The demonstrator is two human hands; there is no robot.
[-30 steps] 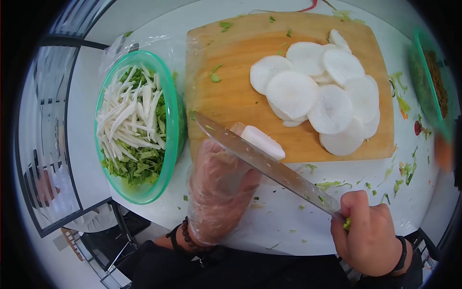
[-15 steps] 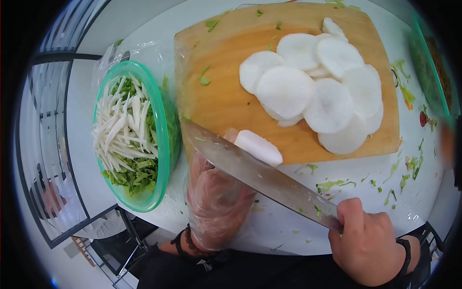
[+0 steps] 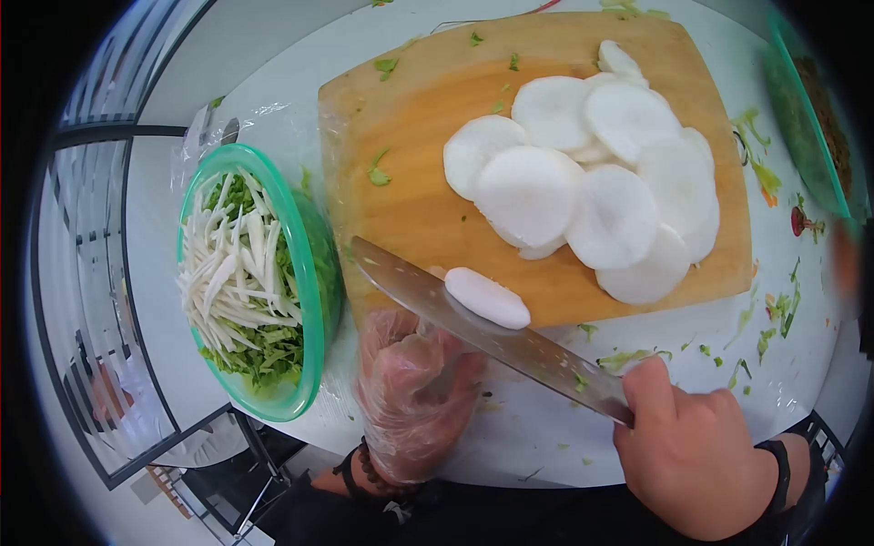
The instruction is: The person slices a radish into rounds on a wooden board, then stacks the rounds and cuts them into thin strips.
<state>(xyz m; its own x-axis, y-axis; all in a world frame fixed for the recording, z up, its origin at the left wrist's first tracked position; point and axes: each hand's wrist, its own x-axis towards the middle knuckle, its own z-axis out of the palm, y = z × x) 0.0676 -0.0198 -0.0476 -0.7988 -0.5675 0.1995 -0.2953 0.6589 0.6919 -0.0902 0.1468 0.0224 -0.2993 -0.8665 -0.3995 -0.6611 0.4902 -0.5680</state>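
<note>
My right hand (image 3: 687, 446) is wrapped round the handle of a large kitchen knife (image 3: 537, 352). The blade slants up to the left, over the near edge of the wooden cutting board (image 3: 401, 209). Just beyond the blade lies a small white radish piece (image 3: 489, 298), partly covered by it. My left hand (image 3: 414, 400), in a clear plastic glove, is curled on the near side of the blade. The blade hides its fingertips and anything in them. Thin, round white radish slices (image 3: 612, 217) overlap on the board's right side.
A green bowl (image 3: 314, 350) of chopped greens and white radish strips (image 3: 238, 264) stands left of the board. At the upper right is another green-rimmed container (image 3: 819, 127). Vegetable scraps (image 3: 783, 314) litter the white table. A person (image 3: 114, 391) shows behind the glass at left.
The board's near edge, the bowl and the radish piece appear lower in view. The knife's handle end has shifted slightly left and up. My left hand's thumb and curled fingers show more clearly.
</note>
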